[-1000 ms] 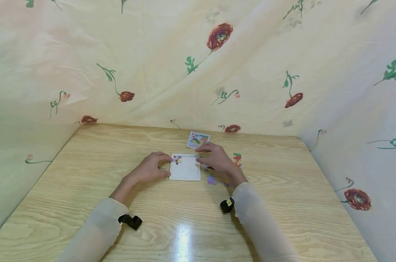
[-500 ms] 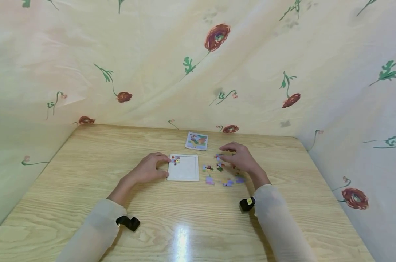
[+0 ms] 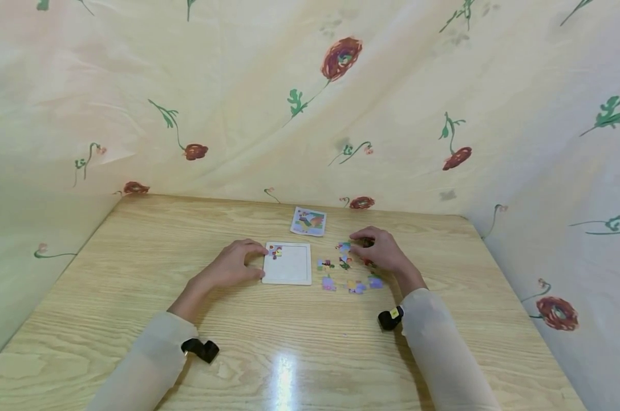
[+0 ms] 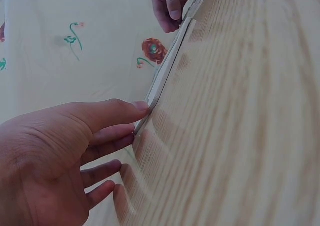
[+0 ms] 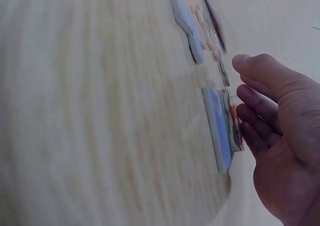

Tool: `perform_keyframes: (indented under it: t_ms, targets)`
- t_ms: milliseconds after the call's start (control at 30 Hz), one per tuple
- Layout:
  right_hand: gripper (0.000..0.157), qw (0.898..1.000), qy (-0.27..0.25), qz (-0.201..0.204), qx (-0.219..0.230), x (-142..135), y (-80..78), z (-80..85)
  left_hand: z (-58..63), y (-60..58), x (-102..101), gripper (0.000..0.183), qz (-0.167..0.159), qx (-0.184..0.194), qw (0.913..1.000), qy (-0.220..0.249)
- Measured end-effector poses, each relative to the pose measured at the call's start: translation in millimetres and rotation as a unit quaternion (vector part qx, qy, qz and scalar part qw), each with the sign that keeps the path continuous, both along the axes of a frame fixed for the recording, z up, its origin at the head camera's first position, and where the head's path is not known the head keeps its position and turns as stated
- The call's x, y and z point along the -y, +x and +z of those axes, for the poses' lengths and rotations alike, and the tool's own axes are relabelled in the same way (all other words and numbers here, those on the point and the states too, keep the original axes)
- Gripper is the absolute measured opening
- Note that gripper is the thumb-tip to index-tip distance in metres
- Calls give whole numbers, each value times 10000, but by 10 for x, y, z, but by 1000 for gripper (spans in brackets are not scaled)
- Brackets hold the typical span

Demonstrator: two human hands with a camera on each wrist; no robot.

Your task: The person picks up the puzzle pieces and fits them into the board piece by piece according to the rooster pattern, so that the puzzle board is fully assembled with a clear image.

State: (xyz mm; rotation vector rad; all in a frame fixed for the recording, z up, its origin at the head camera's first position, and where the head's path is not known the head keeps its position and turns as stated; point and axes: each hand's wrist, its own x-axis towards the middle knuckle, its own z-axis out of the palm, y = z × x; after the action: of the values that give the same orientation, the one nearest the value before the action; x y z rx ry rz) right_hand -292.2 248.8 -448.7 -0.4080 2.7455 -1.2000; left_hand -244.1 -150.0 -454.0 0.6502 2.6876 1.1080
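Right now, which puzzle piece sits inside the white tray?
The puzzle piece in the far left corner of the white tray; the other visible pieces are outside it, to its right.

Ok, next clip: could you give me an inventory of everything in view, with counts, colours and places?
Table: 1, light wood grain, under everything
Patterned cloth: count unclear, cream with red and green flowers, behind and beside the table
White board: 1, white, flat on the table
Puzzle patch: 1, multicoloured, far left corner of the board; piece count unclear
Loose puzzle pieces: at least six, multicoloured, right of the board; others partly hidden
Picture card: 1, multicoloured with pale border, beyond the board
Wrist cameras: 2, black, one per wrist
Sleeves: 2, off-white, on both forearms
Left hand: 1, bare, touching the board's left edge
Right hand: 1, bare, at the loose pieces
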Motion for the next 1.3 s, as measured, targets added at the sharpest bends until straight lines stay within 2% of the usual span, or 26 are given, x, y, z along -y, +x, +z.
perform_keyframes:
  t_ms: [267,567,733,1300]
  targets:
    - [33,9999,8,3,-109,-12,-10,-26,5,9,11,46,-2,82,9999,69]
    - [30,9995,212,177,-140,1,-25,-27,-18,-11,12,47,-85,-90,9999,22]
    - [30,9992,313,220,-103,6,-44,-33,-17,-13,12,48,-69,-51,10000,26]
    - [23,9993,274,254,-23,27,-82,-38,-21,-25,24,48,-60,-28,10000,-25]
